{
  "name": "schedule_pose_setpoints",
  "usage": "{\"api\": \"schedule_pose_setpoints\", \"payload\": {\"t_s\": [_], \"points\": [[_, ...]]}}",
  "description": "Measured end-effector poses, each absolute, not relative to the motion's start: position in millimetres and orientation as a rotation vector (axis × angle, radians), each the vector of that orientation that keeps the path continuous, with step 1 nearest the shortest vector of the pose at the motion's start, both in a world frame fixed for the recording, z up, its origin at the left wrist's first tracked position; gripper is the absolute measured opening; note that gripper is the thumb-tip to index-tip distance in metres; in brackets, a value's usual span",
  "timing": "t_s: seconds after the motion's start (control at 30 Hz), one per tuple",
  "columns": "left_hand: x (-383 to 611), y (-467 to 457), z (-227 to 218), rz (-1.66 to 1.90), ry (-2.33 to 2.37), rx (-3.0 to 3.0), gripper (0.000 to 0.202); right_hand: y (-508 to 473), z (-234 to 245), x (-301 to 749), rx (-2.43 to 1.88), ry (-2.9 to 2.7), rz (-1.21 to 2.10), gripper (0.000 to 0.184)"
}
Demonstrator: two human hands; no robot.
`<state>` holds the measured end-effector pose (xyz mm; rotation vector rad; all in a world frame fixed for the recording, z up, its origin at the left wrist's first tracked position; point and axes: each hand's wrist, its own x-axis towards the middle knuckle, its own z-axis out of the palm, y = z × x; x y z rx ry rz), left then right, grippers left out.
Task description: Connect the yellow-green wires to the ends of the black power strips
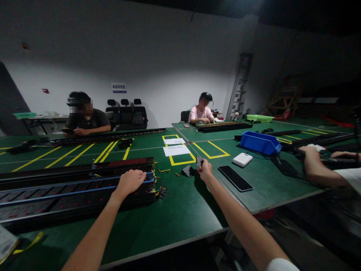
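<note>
As the green table [180, 210] spreads out ahead, a long black power strip [70, 188] w/ red switches and blue wires lies at left, its end pointing to centre. Left hand [130, 181] sits on top of that end, fingers curled tight onto the casing. Right hand [205, 170] is well right of the strip, fingertips pinched on a small dark end cap [199, 161]. A 2nd black cap [187, 171] lies on the table betw. both hands, just left of the right hand. Small yellow-tipped bits [164, 170] lie nr the strip's end.

Head-worn camera looks forward and down across the green table [183, 210].
</note>
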<state>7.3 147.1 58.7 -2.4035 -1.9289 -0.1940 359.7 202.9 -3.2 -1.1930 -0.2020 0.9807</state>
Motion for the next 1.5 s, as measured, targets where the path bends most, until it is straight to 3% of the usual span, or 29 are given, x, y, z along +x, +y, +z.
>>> {"api": "schedule_pose_setpoints", "payload": {"t_s": [1.5], "points": [[6.5,148.5,57.7,-0.193,-1.917,-2.411,0.053,202.8,-4.4,359.2,-1.204,-0.230,0.988,0.015]]}}
